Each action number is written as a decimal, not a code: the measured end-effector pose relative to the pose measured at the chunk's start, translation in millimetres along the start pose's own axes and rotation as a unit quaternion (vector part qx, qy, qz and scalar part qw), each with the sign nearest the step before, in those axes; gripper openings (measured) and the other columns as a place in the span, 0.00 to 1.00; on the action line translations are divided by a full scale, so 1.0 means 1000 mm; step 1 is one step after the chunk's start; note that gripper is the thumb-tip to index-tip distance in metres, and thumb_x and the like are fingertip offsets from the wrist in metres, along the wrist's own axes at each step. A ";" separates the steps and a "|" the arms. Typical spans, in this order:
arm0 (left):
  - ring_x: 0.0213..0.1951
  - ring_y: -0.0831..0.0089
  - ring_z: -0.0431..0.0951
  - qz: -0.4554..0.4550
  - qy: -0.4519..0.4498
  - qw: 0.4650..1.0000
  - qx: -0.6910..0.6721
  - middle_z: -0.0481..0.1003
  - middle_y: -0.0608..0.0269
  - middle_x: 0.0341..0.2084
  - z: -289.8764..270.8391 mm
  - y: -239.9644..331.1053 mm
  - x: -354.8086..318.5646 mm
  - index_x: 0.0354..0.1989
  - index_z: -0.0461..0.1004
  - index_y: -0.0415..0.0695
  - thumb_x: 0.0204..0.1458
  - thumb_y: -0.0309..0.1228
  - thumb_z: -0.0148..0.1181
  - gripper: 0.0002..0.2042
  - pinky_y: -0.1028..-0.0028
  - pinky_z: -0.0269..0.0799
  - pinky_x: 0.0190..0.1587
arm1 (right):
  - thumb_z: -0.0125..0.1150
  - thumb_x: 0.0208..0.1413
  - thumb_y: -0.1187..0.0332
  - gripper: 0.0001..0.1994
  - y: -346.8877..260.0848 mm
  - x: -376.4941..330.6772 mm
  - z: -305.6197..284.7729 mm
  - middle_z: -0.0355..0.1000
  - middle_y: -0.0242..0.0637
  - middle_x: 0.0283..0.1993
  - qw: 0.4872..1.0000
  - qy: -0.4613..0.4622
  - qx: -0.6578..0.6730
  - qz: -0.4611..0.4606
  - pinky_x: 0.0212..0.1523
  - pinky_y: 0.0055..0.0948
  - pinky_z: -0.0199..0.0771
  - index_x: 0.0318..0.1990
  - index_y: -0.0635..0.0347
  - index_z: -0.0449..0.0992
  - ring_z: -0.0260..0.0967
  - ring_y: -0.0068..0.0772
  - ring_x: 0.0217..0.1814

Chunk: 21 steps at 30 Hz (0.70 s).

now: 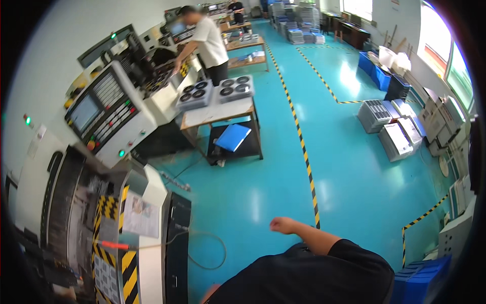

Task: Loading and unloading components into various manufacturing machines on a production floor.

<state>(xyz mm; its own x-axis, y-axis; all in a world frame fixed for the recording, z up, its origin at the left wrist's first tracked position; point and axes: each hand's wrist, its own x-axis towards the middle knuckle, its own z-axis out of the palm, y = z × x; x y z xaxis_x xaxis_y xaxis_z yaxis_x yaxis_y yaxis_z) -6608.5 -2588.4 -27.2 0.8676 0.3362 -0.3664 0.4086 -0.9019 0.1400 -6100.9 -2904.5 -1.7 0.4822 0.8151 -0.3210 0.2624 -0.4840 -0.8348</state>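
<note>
Right hand (283, 225), loosely clenched, nothing visible in it, well apart to the right of the black cabinet (177, 263); left hand (210, 292), a sliver at most, just right of that cabinet's lower end, grip impossible to tell. Grey hose (225, 248), looping right of the cabinet; red handle (115, 245), left of it.

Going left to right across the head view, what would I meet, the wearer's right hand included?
Green wall light, control panel, blue folder-like item, right hand, grey crates.
</note>
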 end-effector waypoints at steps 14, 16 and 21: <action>0.36 0.69 0.77 -0.271 -0.029 0.792 -0.546 0.78 0.59 0.38 -0.156 0.328 0.468 0.51 0.73 0.44 0.56 0.38 0.56 0.17 0.66 0.73 0.35 | 0.66 0.50 0.54 0.17 0.150 -0.028 -0.364 0.75 0.36 0.24 0.965 0.059 0.158 0.200 0.29 0.34 0.73 0.25 0.60 0.72 0.74 0.31 0.26; 0.35 0.71 0.77 -0.214 -0.194 0.830 -0.476 0.78 0.58 0.37 -0.152 0.367 0.513 0.48 0.74 0.46 0.58 0.43 0.53 0.16 0.65 0.72 0.32 | 0.66 0.50 0.54 0.17 0.171 0.007 -0.416 0.75 0.37 0.24 0.969 0.075 0.125 0.200 0.30 0.35 0.74 0.26 0.60 0.72 0.74 0.32 0.26; 0.33 0.68 0.77 -0.023 -0.406 0.840 -0.360 0.79 0.58 0.36 -0.147 0.409 0.682 0.46 0.75 0.45 0.60 0.50 0.49 0.21 0.64 0.72 0.32 | 0.62 0.49 0.55 0.16 0.274 0.048 -0.534 0.76 0.39 0.23 0.948 0.156 -0.050 0.272 0.29 0.38 0.73 0.25 0.59 0.75 0.73 0.32 0.25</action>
<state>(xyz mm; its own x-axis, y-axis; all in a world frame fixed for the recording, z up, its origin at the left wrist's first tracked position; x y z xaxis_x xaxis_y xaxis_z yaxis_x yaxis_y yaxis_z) -5807.9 -2688.5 -84.3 0.4870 -0.1922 -0.8520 0.7559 -0.3959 0.5214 -5559.8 -3168.0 -6.9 0.7885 0.3099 -0.5312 -0.0252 -0.8468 -0.5313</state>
